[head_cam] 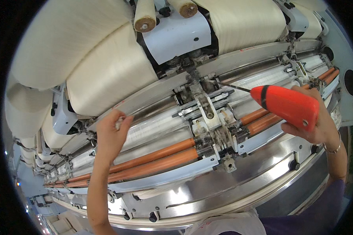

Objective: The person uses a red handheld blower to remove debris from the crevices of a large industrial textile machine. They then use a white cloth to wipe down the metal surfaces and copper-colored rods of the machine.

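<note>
My right hand (304,126) grips a red hand tool (285,102) with a black band and a thin dark metal rod. The rod's tip reaches a lint-covered bracket (204,108) between two sections of a textile combing machine; whether it touches is hard to tell. My left hand (111,135) is raised over the machine's left section, its fingers closed around a small whitish tuft of fibre (119,123). Below and beside it run orange-brown rollers (156,160) and a sheet of white fibre (153,122). Dark grey lint (193,75) clings above the bracket.
Large cream fibre laps (106,70) lie along the back, with a pale blue cover (178,35) and two wooden-ended rolls between them. A polished metal table (194,191) with black knobs (294,165) runs along the front, beside cream fibre strands (247,202).
</note>
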A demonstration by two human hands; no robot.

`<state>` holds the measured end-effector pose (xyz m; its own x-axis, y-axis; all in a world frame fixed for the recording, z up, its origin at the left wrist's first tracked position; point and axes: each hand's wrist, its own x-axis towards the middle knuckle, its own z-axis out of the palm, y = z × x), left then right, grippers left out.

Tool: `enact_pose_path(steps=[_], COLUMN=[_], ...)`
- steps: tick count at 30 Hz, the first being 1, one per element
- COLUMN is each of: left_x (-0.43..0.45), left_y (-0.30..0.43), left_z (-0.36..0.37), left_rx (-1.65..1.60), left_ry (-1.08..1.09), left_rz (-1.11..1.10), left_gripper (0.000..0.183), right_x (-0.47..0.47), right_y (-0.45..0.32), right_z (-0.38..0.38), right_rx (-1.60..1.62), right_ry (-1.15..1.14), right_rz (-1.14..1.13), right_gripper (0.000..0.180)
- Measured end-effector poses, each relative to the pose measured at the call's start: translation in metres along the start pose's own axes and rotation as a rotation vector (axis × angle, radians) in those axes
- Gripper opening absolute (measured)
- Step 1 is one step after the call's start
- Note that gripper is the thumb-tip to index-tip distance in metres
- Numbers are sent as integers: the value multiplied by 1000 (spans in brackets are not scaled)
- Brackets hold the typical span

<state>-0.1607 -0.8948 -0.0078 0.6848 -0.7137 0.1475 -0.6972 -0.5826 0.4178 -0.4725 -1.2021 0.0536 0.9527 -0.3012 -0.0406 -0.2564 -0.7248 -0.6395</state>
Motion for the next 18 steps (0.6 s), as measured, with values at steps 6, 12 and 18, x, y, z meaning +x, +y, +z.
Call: enact_pose_path(steps=[6, 12, 18], left_x=[3, 4, 7], left_y=[-8, 5, -2], left_z=[4, 8, 9], left_rx=[-25, -45, -32], left_ry=[22, 20, -16], left_rz=[96, 136, 118], left_gripper=[20, 21, 21], right_x=[-22, -10, -6], right_y=[2, -15, -16], right_z=[1, 14, 11], right_rx=[-137, -176, -197], right_ry=[-17, 25, -34], right_rz=[-75, -141, -63], right_gripper=[48, 51, 46])
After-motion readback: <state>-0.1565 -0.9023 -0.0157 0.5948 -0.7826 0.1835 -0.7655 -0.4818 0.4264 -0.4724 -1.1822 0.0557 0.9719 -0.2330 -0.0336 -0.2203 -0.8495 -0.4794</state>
